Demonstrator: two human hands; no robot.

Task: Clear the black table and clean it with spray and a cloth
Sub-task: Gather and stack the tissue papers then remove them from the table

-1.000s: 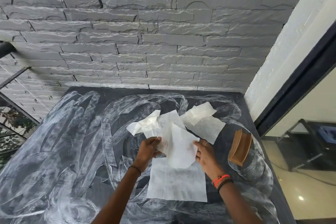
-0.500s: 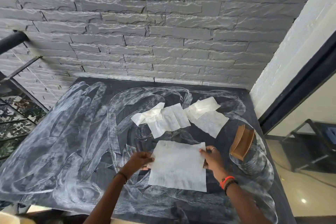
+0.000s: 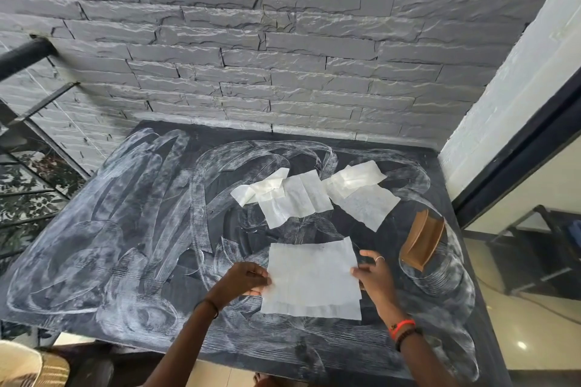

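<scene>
The white rectangular paper sheet [image 3: 312, 273], held up off the surface a second ago, has now been laid flat and squared on a second sheet beneath it, near the front middle of the chalk-smeared black table [image 3: 125, 229]. Its left edge is pinched by the curled fingers of the left hand [image 3: 245, 278]. The right edge is touched by the right hand [image 3: 374, 276], fingers loosely spread, nothing gripped. An orange wristband [image 3: 401, 325] is seen on the right wrist. Further back, towards the grey stone wall [image 3: 283, 56], crumpled white paper pieces [image 3: 292, 198] are scattered, overlapping one another. A brown wooden holder [image 3: 423, 239] is tilted near the table's right edge, just beside the right hand. White swirls are spread across the whole tabletop.
</scene>
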